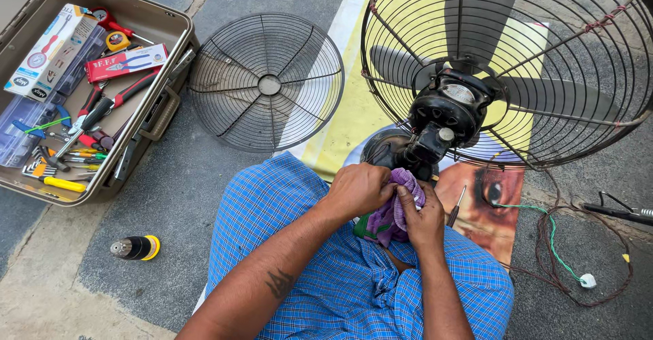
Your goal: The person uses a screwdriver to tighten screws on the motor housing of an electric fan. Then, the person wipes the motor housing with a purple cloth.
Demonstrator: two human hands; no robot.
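A black table fan stands in front of me, its motor housing (449,109) facing me inside the rear wire guard (585,61). Both my hands are at the fan's neck and base. My left hand (357,189) and my right hand (423,217) hold a purple and green cloth (394,211) between them, pressed against the fan's base (377,149). A screwdriver (456,207) stands just right of my right hand. My lap is covered in blue checked fabric (354,285).
The detached front fan guard (266,81) lies flat on the ground to the left. An open toolbox (146,119) with several tools sits at far left. A black and yellow cylinder (136,247) lies near it. Tangled wires (564,265) and a printed sheet (340,119) lie at right and under the fan.
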